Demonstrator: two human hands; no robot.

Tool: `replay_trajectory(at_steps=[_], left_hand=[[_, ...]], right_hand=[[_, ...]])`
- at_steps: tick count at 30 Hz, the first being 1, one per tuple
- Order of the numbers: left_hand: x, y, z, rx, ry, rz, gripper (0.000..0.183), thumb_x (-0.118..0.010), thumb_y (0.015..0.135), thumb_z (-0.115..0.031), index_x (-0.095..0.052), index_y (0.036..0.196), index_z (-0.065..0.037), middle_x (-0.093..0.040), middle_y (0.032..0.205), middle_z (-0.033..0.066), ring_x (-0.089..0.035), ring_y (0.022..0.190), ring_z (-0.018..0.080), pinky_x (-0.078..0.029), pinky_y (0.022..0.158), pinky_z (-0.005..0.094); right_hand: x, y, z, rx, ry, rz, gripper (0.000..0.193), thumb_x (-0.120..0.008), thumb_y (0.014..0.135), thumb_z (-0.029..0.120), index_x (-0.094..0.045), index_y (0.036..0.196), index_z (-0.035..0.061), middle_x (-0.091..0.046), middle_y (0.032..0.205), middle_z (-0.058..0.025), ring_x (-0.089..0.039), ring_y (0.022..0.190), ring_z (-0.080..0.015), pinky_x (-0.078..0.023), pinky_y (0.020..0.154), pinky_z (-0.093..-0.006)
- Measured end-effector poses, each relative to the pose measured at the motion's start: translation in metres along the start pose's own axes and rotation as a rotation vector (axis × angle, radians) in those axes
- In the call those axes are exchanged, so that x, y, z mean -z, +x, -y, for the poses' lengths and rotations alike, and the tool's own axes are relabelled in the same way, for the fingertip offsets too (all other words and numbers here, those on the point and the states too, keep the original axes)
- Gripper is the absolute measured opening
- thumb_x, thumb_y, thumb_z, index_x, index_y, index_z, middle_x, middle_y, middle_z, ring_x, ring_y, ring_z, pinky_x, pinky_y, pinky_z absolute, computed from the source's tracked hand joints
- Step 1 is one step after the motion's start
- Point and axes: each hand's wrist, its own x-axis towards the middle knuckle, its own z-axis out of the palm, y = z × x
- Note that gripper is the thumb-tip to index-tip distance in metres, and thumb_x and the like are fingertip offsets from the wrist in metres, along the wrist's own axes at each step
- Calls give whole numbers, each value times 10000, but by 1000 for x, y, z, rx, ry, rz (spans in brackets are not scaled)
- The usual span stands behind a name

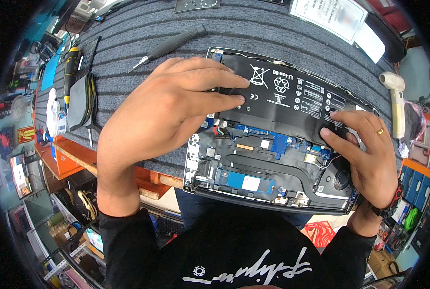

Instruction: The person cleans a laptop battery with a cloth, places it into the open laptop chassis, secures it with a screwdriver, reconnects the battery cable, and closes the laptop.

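An opened laptop point(268, 168) lies near the bench's front edge, its fan, heat pipe and blue circuit boards exposed. Across its far half sits a flat black laptop battery point(282, 113) with white print. My left hand point(181, 94) has its fingers stretched over the battery's left end and grips it there; the thumb is hidden. At the battery's right end, my right hand point(369, 149) holds it with fingers bent and fingertips on its surface. A thin multicoloured cable point(219, 131) shows just below the battery's left end.
A grey screwdriver point(169, 47) lies beyond my left hand on the ribbed grey mat point(128, 29). To the left are a yellow-black screwdriver point(71, 72) and a grey pouch point(83, 103). A pale heat-gun-shaped tool point(395, 101) stands right; a white printed card point(330, 19) lies behind.
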Motion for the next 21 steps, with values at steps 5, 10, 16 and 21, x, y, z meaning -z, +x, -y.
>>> replay_trajectory(at_steps=[5,10,16,21], left_hand=[[1,-1,-1,6,-29,15,484,-587,749,22,-773,1185,-74,-686,1365,95,-614,1280,329,-457,1074,455],[2,-2,-1,8,-38,26,467,-601,756,7,-777,1179,-85,-676,1389,90,-609,1303,323,-463,1067,454],[2,-3,-2,24,27,21,475,-639,740,0,-783,1179,-110,-672,1394,91,-610,1301,316,-459,1075,458],[3,-2,-5,-4,-5,-4,442,-649,745,0,-788,1154,-93,-666,1386,124,-620,1273,340,-480,1056,464]], right_hand=[[0,1,-2,15,11,-11,386,-632,782,-69,-762,1111,86,-675,1136,-127,-657,1050,-335,-517,880,-441],[2,4,0,24,72,-19,374,-651,798,-30,-759,1132,98,-668,1161,-126,-651,1055,-343,-519,884,-448],[-1,2,1,58,80,58,440,-656,767,-5,-750,1188,82,-635,1253,-168,-624,1113,-378,-514,929,-472],[-2,3,1,71,98,83,482,-616,780,-52,-738,1230,72,-626,1283,-188,-616,1137,-387,-515,946,-473]])
